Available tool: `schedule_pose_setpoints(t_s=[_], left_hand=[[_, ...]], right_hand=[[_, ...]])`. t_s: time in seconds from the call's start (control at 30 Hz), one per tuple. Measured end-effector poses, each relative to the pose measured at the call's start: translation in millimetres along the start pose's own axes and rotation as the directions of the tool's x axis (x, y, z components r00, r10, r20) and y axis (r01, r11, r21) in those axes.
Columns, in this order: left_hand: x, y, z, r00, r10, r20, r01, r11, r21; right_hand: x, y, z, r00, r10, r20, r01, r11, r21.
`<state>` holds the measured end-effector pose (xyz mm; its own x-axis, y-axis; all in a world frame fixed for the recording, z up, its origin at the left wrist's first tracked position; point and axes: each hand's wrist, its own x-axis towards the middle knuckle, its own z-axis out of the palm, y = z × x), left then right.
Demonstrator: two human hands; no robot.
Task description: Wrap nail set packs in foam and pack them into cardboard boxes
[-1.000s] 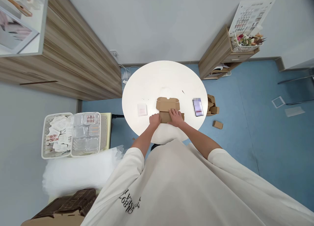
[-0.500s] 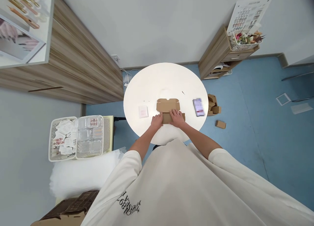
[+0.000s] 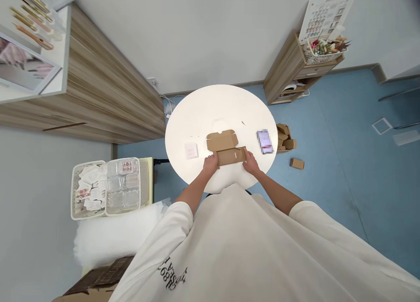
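A brown cardboard box [image 3: 227, 156] lies on the round white table [image 3: 197, 105], with its flapped lid [image 3: 222, 140] laid back towards the wall. Around the box's left end my left hand [image 3: 211, 162] is closed, thumb on top. My right hand [image 3: 251, 162] grips the right end, where a side flap stands up. A small white slit or mark shows on the panel between them. Left of the box is a flat clear packet [image 3: 191, 150] with something pink inside. To the right lies a phone-like object [image 3: 265, 142], its face pixelated.
Folded cardboard boxes [image 3: 285, 139] fill a container on the floor right of the table, and a small box [image 3: 297, 163] lies nearby. White baskets [image 3: 88, 216] stand at left. A wooden cabinet [image 3: 114, 87] and a drawer unit [image 3: 282, 74] flank the table.
My right hand has moved from the middle of the box to its right end. More of the box's inner panel shows, and the lid has tilted slightly. The camera view has shifted a little.
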<state>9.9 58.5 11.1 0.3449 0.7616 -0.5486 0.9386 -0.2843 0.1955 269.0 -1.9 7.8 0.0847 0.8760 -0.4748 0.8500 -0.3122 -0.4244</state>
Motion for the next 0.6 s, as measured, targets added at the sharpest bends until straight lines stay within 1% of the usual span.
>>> schedule_pose_setpoints(t_s=[0.13, 0.23, 0.47, 0.53, 0.6], left_hand=[[0.5, 1.2, 0.0, 1.0, -0.007, 0.008, 0.007, 1.0, 0.023], [0.7, 1.8, 0.2, 1.0, -0.011, 0.005, 0.01, 0.999, 0.042], [0.5, 1.8, 1.4, 1.0, -0.007, -0.008, 0.008, 1.0, 0.02], [1.0, 1.2, 1.8, 1.0, -0.009, -0.005, 0.009, 1.0, 0.011], [1.3, 0.3, 1.9, 1.0, -0.009, 0.0, 0.009, 1.0, 0.004]], right_hand=[[16.0, -17.2, 0.1, 0.999, -0.045, -0.011, 0.046, 0.995, 0.087], [21.2, -30.9, -0.3, 0.997, -0.074, -0.004, 0.074, 0.989, 0.125], [11.1, -59.0, 0.7, 0.988, -0.15, -0.044, 0.151, 0.988, 0.029], [9.3, -63.1, 3.4, 0.991, -0.117, -0.068, 0.121, 0.991, 0.059], [9.7, -63.4, 6.0, 0.997, -0.038, -0.068, 0.046, 0.992, 0.119]])
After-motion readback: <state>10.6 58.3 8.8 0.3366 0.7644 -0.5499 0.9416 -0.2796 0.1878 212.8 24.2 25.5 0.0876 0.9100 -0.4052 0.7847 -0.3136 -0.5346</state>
